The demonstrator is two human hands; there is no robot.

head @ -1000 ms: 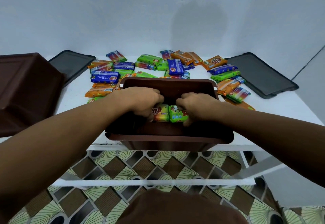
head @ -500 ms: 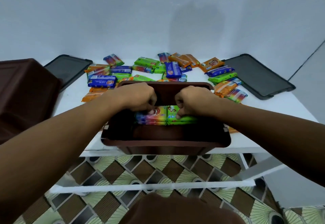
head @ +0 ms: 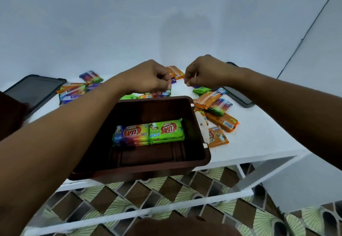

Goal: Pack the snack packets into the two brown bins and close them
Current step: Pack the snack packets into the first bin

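Left hand [head: 153, 77], right hand [head: 203, 74] beyond far rim of brown bin [head: 200, 158], above loose snack packets [head: 222, 122] on counter [head: 259, 139]. Right fingers [head: 188, 82] curled, empty. Left also curled (grip on blue packet [head: 166, 93] underneath: cannot tell). Packed pair [head: 132, 133] in bin, long axes crosswise.

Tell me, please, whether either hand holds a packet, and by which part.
It cannot be told: the left hand and right hand hover with curled fingers over the loose packets, fingertips hidden. The two packets in the brown bin lie free.

Glossy plastic-film snack packets [head: 148, 133] sit in a smooth, faintly shiny brown plastic bin [head: 148, 169] — table [head: 259, 139] matt white.
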